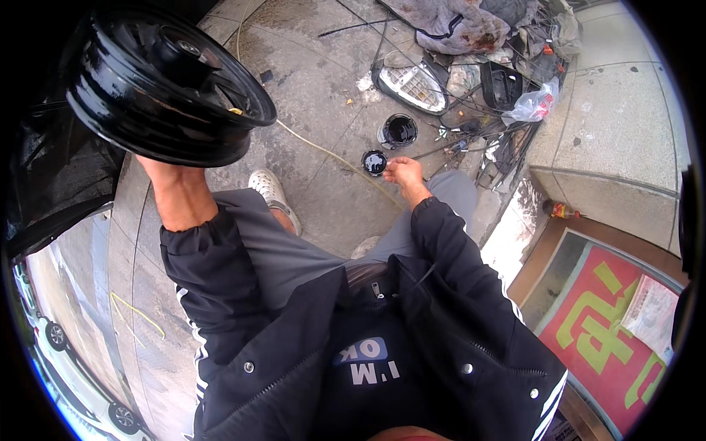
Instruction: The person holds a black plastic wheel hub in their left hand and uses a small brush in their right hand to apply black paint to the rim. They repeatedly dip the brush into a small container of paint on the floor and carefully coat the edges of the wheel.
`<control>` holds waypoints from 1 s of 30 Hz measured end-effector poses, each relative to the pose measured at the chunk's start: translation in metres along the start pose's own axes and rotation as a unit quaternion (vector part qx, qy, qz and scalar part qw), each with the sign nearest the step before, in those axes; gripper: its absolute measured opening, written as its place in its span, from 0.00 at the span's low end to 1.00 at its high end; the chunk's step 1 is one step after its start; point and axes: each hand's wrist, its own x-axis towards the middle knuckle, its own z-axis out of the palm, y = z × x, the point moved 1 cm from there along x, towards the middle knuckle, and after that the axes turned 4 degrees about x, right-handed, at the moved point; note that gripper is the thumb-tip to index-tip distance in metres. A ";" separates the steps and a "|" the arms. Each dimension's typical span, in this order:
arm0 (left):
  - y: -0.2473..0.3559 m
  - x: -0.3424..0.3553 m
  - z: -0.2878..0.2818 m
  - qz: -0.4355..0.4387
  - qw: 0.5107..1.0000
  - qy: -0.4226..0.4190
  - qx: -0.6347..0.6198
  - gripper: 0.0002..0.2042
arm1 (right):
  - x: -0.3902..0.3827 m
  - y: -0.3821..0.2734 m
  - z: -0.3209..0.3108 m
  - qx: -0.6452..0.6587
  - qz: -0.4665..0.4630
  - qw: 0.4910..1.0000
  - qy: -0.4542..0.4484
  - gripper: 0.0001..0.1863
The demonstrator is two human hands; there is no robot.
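A glossy black motorcycle wheel rim (169,110) without a tyre looms large and tilted at the upper left. My left hand (173,173) is under its lower edge and holds it; the wheel hides the fingers. My right hand (404,170) is low over the pavement between my knees, its fingers closed at the edge of a small round cup (373,162) of black liquid that looks like paint. Just beyond the cup stands a larger open tub (399,130), also with shiny black liquid inside.
A pale hose (323,149) crosses the pavement. Far right lies a heap with a grey stained cloth (463,33), a white grille-like part (415,87), cables and a clear plastic bag (540,101). A stone step (610,140) and a red sign (596,331) flank my right side.
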 end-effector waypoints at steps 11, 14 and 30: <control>0.031 -0.006 -0.005 -0.042 0.979 -0.171 -0.106 0.22 | 0.074 0.077 0.022 -0.306 -0.172 0.917 0.190 0.08; 0.029 -0.002 -0.022 0.007 0.994 -0.110 0.010 0.21 | 0.081 0.077 0.028 -0.355 -0.213 0.892 0.180 0.07; 0.029 0.004 -0.045 0.090 0.941 -0.006 0.327 0.18 | 0.080 0.059 0.043 -0.412 -0.138 0.886 0.164 0.10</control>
